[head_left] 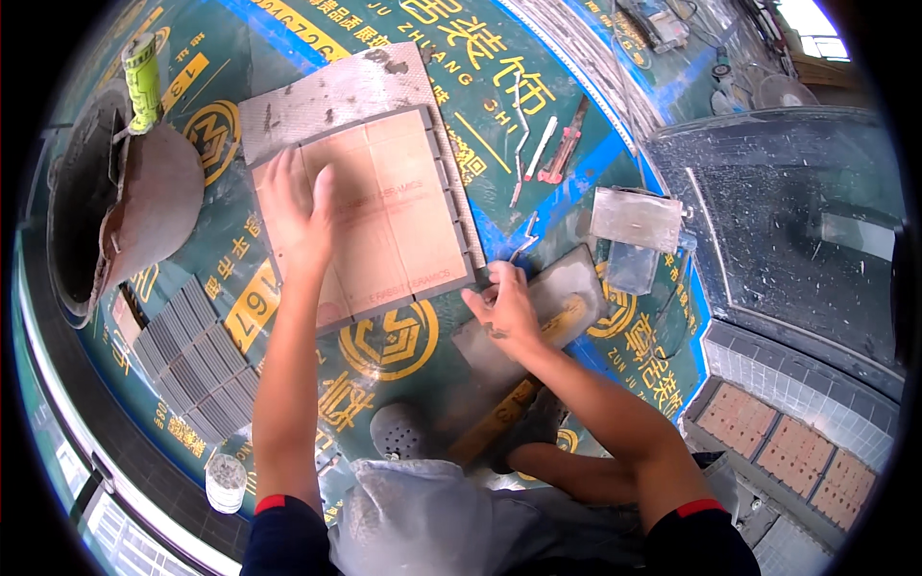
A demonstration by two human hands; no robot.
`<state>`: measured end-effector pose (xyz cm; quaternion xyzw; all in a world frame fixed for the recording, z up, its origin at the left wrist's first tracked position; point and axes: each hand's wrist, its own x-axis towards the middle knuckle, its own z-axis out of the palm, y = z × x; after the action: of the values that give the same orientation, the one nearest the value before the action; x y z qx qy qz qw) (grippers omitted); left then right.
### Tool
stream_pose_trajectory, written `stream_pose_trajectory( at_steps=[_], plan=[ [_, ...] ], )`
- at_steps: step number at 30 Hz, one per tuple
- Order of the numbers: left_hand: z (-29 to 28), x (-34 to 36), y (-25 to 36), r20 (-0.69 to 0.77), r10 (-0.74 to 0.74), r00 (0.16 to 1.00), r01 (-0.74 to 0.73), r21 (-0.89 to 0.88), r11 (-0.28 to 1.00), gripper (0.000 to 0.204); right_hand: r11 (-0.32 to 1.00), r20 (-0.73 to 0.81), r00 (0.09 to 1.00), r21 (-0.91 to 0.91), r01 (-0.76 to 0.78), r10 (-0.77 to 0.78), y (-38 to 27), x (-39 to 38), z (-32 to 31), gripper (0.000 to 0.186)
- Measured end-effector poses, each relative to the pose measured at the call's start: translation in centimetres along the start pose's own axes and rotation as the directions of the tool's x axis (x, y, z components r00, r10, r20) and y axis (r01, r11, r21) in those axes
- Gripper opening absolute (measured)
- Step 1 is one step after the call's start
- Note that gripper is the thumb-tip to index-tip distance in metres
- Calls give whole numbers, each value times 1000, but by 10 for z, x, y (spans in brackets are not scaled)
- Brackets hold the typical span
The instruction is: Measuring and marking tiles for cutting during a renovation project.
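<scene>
My left hand (300,216) is spread over the left part of a tile sheet (384,206) faced with brown paper, thumb apart from the fingers. Dark tile edges show around the paper. Beneath the sheet's far side is a pale, textured board (336,86) with dark smears. My right hand (509,312) is by the sheet's near right corner, its fingers curled. A thin bent metal piece (524,240) shows just beyond those fingers; whether they grip it is unclear. Under my right wrist is a flat grey trowel (480,346) with a wooden handle (567,320), partly covered.
A mortar-crusted bucket (158,192) with a yellow-green bottle (142,82) on its rim stands left. Nearer are stacked grey tile strips (197,355) and a white cup (226,483). Right are a red-handled tool (565,149), a metal box (636,219) and a dark glass panel (788,211).
</scene>
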<state>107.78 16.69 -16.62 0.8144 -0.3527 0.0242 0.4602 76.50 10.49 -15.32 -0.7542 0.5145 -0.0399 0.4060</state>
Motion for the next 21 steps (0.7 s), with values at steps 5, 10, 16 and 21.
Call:
stream_pose_trajectory(
  at_steps=[5,10,16,21],
  plan=[
    [-102,-124,-7,48,-658,752,659,-92,746,63,878,70,932,-319,358,-355,-7,13,-13,89],
    [-102,-181,19,196,-562,803,580,-46,813,74,882,201,926,-294,369,-320,-20,32,-10,88],
    [-97,-179,28,152,-503,851,489,124,864,78,875,182,928,-313,369,-326,-15,38,-6,88],
    [-106,-175,23,162,-516,841,510,78,856,75,910,250,925,-231,344,-286,-18,44,-13,88]
  ],
)
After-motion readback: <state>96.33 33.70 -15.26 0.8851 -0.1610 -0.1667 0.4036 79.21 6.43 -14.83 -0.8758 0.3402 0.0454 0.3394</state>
